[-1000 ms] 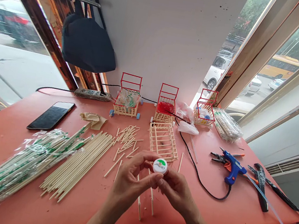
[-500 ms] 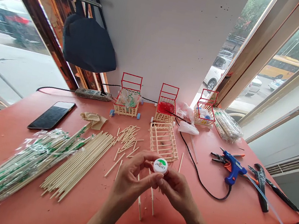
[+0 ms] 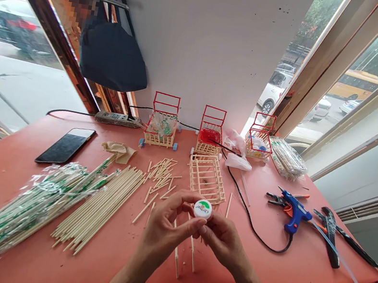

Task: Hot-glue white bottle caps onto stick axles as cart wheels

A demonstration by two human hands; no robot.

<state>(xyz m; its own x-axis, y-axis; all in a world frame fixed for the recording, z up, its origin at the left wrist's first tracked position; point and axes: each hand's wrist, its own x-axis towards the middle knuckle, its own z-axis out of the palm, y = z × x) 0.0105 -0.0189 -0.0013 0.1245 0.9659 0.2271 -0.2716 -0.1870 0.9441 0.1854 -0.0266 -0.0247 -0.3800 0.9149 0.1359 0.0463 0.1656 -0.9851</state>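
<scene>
Nothing has shifted: left hand [image 3: 162,229] and right hand [image 3: 223,240] still pinch the white cap [image 3: 202,209]. Toward 12 o'clock, three red-handled carts [image 3: 161,129] look finished; the nearer stick frame [image 3: 206,178] apparently lacks wheels.

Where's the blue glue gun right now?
In the head view, the blue glue gun lies on the red table, right of the right hand, which touches the white cap, next to the orange-handled pliers.

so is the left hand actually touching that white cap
Touching. The head view shows the left hand with its fingertips closed on the white cap, and the right hand meets the cap from the other side, with no gap visible.
</scene>
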